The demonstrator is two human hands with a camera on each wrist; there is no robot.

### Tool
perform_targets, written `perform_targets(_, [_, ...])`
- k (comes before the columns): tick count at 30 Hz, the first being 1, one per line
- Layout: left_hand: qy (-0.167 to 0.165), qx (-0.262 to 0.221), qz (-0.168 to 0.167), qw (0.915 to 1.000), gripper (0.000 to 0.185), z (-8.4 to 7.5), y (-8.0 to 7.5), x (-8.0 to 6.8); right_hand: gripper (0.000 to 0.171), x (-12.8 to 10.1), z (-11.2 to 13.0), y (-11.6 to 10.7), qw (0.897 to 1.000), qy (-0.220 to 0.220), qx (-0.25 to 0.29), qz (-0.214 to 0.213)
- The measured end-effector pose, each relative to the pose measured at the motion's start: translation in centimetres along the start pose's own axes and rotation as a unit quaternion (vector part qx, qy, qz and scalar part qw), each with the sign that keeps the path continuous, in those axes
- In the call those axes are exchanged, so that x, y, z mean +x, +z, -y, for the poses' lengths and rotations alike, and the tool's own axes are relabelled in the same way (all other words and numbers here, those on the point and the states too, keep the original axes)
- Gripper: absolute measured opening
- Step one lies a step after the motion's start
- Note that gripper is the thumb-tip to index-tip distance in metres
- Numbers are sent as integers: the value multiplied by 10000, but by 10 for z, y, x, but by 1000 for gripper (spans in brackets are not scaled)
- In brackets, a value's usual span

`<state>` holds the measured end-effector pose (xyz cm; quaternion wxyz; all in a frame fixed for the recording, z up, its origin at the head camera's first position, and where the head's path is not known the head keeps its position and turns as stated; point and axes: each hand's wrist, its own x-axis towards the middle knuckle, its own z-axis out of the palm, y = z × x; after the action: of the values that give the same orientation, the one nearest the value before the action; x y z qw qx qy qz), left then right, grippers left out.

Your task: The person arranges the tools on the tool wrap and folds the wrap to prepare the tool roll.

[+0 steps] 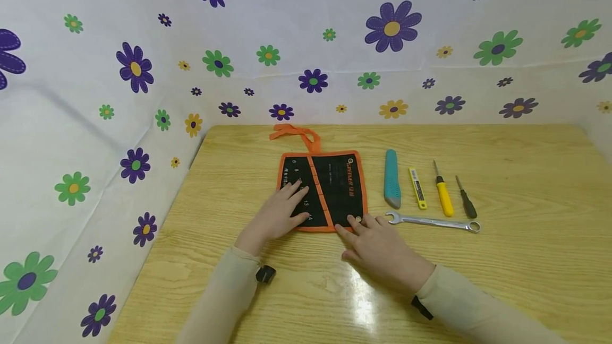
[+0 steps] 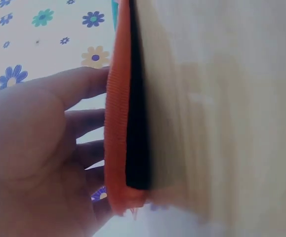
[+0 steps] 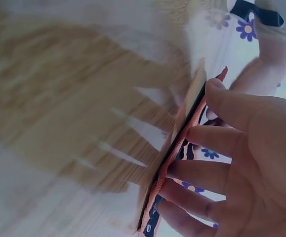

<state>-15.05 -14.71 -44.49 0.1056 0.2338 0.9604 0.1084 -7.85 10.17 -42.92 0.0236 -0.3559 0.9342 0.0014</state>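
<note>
Flat black fabric tool roll with orange trim (image 1: 330,190) mid wooden table (image 1: 478,280); left hand (image 1: 279,216), right hand (image 1: 380,248) pressing flat, fingers straight; probably soft, floppy, light; best pinched at trim edge.

Head view high, facing down at table (image 1: 526,259), wrist views close, apparently edge-on, sharing pouch (image 1: 334,187)

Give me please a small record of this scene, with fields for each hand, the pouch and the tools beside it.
left hand: lies flat on the left half of the pouch, fingers straight
right hand: fingertips touch the pouch's near right corner
pouch: black with orange edging, spread on the wooden table, orange tie at the far edge
tools to the right: teal utility knife, yellow blade case, yellow screwdriver, dark screwdriver, wrench
</note>
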Motion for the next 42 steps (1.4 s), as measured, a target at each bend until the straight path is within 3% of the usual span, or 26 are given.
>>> perform_targets(7, [-92, -1300, -299, 9910, 66, 6, 6, -17, 58, -1, -3, 0, 9996, -194, 200, 25])
perform_targets(12, [-171, -1953, -383, 9798, 67, 10, 12, -22, 57, -5, -8, 2, 9964, -121, 830, 87])
perform_targets(16, [-193, -2269, -554, 9721, 69, 13, 17, -24, 57, -7, -14, 1, 9949, -242, 978, -31])
perform_targets(23, [-28, -2431, -812, 9666, 71, 18, 26, -26, 51, -8, -26, -2, 9905, -171, 1343, -240])
perform_targets(28, [23, -2498, -951, 9636, 70, 22, 32, -26, 46, -5, -39, -5, 9902, -41, 1243, -640])
perform_targets(35, [172, -2146, -1212, 9690, 67, 22, 38, -26, 45, -5, -61, -7, 9852, 508, 1236, -1073])
perform_targets(42, [165, -2013, -1294, 9708, 65, 23, 41, -26, 37, -2, -81, 0, 9734, 881, 1388, -1593])
